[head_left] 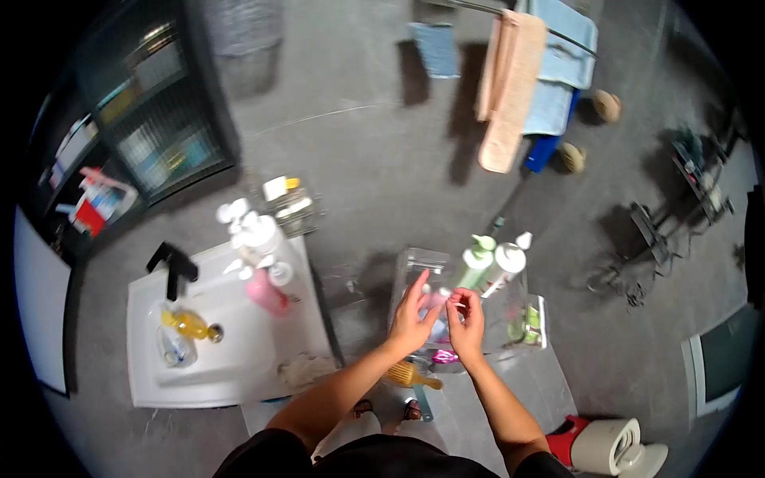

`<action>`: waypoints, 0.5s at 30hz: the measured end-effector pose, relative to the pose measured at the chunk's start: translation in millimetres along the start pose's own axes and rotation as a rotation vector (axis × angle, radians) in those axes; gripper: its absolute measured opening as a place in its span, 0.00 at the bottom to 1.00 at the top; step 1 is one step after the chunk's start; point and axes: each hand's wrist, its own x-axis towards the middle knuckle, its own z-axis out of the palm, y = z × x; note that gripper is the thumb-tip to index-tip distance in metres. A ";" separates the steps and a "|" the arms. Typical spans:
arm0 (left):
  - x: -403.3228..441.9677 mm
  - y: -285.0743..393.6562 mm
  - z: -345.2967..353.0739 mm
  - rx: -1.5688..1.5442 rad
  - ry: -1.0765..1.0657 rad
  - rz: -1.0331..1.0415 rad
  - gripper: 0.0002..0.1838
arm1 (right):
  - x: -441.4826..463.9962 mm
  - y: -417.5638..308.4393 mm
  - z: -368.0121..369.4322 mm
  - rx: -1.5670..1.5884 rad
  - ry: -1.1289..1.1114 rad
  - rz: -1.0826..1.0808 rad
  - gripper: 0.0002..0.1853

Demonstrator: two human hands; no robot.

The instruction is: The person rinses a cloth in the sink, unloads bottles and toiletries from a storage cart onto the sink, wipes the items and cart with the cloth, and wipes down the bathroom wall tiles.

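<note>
Both hands are raised in the middle of the view, above a clear organizer (pixel 410 267) with bottles in it. My left hand (pixel 410 323) has its fingers apart, and nothing shows in its grasp. Close beside it, my right hand (pixel 465 323) has its fingertips pinched together; whatever they hold, if anything, is too small to tell. Just beyond my hands stand a green pump bottle (pixel 476 263) and a white pump bottle (pixel 505 269). A small pinkish item is partly hidden between the hands. Nearer me are a shiny pink packet (pixel 445 356) and a yellow brush (pixel 410 374).
At left, a white sink (pixel 239 358) has a black faucet (pixel 171 267), several pump bottles and a cloth (pixel 307 369). A dark glass cabinet (pixel 163 103) stands beyond. Towels (pixel 514 88) hang at the top. A red and white appliance (pixel 598 446) sits bottom right.
</note>
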 end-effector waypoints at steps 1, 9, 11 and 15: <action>-13.3 11.8 -23.3 -0.112 0.056 0.013 0.36 | 3.0 -19.2 17.2 0.013 -0.084 -0.053 0.18; -103.5 -4.2 -225.0 0.326 0.792 -0.085 0.38 | -5.8 -47.7 223.9 -0.095 -0.614 -0.207 0.41; -94.5 -7.3 -252.6 0.372 0.822 -0.146 0.43 | -3.0 -38.5 268.6 -0.157 -0.538 -0.265 0.41; -59.1 -22.6 -294.3 0.427 0.601 -0.164 0.46 | -7.4 -51.1 297.2 -0.111 -0.501 -0.178 0.35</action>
